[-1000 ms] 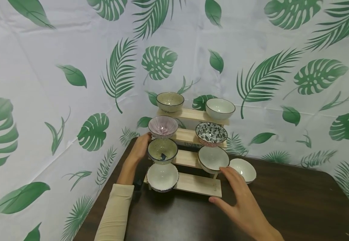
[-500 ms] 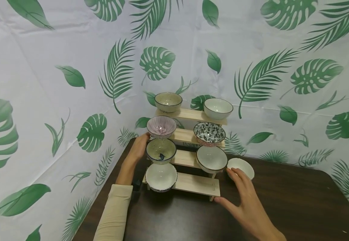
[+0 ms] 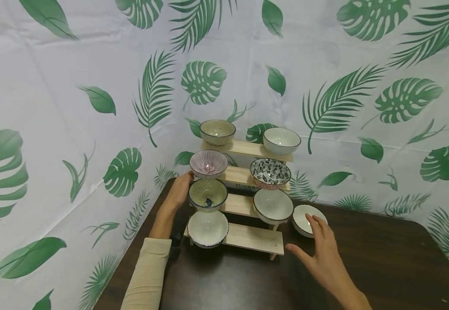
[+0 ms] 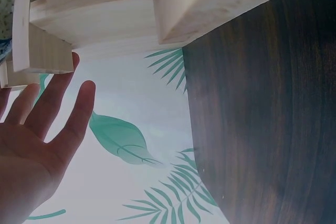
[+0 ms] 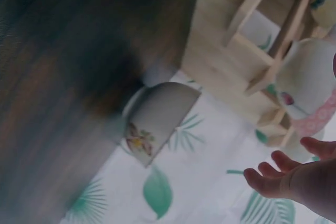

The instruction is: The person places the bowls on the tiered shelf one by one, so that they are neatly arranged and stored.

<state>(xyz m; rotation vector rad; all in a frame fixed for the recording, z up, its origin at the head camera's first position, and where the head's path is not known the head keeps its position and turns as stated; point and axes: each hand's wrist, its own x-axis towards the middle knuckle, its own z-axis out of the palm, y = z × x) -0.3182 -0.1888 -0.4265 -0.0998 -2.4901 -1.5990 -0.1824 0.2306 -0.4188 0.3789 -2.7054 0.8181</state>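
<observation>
My left hand [image 3: 177, 192] is at the left side of a stepped wooden rack [image 3: 253, 239], its fingers extended. In the left wrist view the left fingertips [image 4: 76, 60] are right at the end of a wooden step. My right hand [image 3: 322, 254] is spread at the rack's right; its fingertips overlap a small white bowl [image 3: 301, 218] on the table. From the right wrist view that bowl [image 5: 157, 116] shows a flower on its outside, apart from the fingers. A white dark-rimmed bowl [image 3: 273, 204] stands on the second step from the bottom, left of my right hand.
On the rack's left stand a white bowl [image 3: 208, 228], an olive bowl [image 3: 209, 191], a purple-striped bowl [image 3: 209, 163] and a beige bowl [image 3: 217, 133]. At right are a black-patterned bowl [image 3: 270, 172] and a pale bowl [image 3: 281, 140]. The dark table [image 3: 383, 258] meets leaf-print cloth [image 3: 255, 64] behind.
My right hand has moved right, away from the dark-rimmed bowl on the rack, to over the small white bowl on the table. My left hand stays at the rack's side.
</observation>
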